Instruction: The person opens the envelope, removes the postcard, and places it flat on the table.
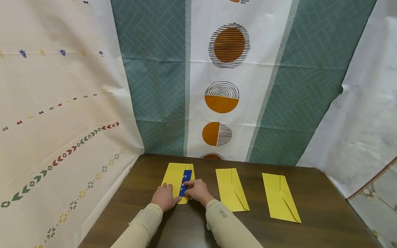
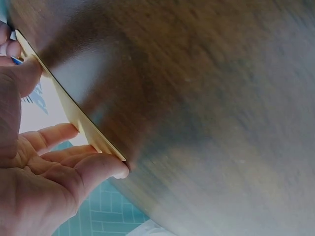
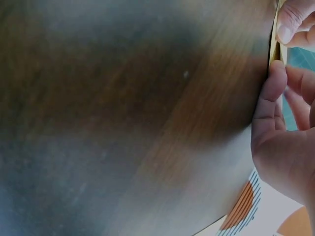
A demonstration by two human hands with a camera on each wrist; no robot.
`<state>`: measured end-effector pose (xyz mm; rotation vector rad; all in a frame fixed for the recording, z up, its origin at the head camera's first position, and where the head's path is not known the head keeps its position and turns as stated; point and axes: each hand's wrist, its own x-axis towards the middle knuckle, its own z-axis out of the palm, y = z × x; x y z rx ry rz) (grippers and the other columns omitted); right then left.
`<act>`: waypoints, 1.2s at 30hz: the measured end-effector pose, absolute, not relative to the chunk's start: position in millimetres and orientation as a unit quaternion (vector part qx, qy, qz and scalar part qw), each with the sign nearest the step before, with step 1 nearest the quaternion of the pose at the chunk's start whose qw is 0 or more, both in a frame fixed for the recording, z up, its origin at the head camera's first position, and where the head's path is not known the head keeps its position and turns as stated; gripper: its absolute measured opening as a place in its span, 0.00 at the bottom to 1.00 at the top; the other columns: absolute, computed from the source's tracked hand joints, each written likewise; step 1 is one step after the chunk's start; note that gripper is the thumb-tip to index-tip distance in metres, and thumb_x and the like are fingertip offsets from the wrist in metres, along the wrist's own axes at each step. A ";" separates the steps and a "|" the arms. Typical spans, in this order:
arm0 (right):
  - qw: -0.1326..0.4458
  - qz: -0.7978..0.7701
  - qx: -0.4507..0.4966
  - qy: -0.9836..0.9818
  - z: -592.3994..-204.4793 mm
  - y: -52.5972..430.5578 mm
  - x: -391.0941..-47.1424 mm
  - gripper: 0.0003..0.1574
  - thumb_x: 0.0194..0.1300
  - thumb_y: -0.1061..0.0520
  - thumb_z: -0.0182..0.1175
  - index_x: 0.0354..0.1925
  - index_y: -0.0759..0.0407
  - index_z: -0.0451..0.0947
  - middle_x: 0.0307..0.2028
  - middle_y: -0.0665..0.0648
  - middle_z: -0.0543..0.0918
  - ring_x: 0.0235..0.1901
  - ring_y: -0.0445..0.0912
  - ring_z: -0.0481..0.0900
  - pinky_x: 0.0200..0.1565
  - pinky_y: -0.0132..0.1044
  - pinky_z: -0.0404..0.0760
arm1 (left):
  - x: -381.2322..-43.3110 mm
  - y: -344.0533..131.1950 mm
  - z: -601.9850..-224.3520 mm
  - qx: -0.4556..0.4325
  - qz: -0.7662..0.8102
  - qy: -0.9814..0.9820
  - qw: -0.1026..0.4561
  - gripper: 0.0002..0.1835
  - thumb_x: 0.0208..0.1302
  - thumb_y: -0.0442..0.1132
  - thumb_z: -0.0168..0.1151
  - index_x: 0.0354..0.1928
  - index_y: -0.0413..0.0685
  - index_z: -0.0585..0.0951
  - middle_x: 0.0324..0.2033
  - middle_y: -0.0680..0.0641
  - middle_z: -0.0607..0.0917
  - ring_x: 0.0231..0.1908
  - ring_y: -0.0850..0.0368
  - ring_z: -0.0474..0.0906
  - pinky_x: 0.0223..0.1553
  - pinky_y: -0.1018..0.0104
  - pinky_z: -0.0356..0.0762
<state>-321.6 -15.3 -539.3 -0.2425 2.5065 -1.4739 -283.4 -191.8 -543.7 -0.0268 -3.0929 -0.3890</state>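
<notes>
A yellow envelope [image 1: 173,172] lies on the table at the left of the row in the head view. On its right part is a narrow blue card [image 1: 187,175] with white lettering, partly covered by fingers. My left hand [image 1: 164,197] rests on the envelope's lower left, fingers spread and thumb by the bottom edge near the card. My right hand [image 1: 199,191] pinches the card at its lower right side, thumb and forefinger drawn close. In the left wrist view, the fingers [image 2: 101,169] reach the envelope's edge. Edge-on in the right wrist view, the envelope [image 3: 273,42] shows a small gap near both thumbs.
Two more yellow envelopes lie to the right, a middle envelope [image 1: 231,193] and a far-right envelope [image 1: 280,198], both with diagonal seams showing. The dark wooden table [image 1: 316,203] meets a patterned fabric backdrop [image 1: 161,86] behind and a cream cloth [image 1: 62,103] at left.
</notes>
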 end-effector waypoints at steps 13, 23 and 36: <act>0.096 -0.472 -0.040 0.875 -537.8 -17.1 -321.7 0.19 0.70 0.61 0.71 0.58 0.59 0.89 0.49 0.59 0.91 0.38 0.46 0.84 0.40 0.35 0.86 | -282.6 -188.7 -542.6 0.000 -0.142 -0.990 -0.005 0.42 0.64 0.58 0.75 0.65 0.29 0.77 0.65 0.25 0.80 0.66 0.24 0.78 0.67 0.33 0.77; 0.083 -0.470 -0.044 0.878 -538.8 -11.5 -323.1 0.18 0.70 0.61 0.71 0.57 0.60 0.89 0.52 0.62 0.91 0.42 0.47 0.86 0.54 0.47 0.90 | -281.5 -190.1 -542.2 -0.005 -0.140 -0.990 0.005 0.41 0.64 0.58 0.74 0.65 0.29 0.77 0.65 0.25 0.80 0.64 0.23 0.79 0.66 0.34 0.78; 0.100 -0.465 -0.039 0.879 -533.9 0.6 -321.9 0.19 0.71 0.60 0.70 0.59 0.57 0.89 0.57 0.62 0.89 0.44 0.49 0.82 0.46 0.39 0.84 | -283.1 -190.3 -542.1 0.004 -0.128 -0.992 -0.011 0.42 0.65 0.59 0.73 0.67 0.31 0.77 0.67 0.25 0.78 0.66 0.23 0.77 0.67 0.33 0.77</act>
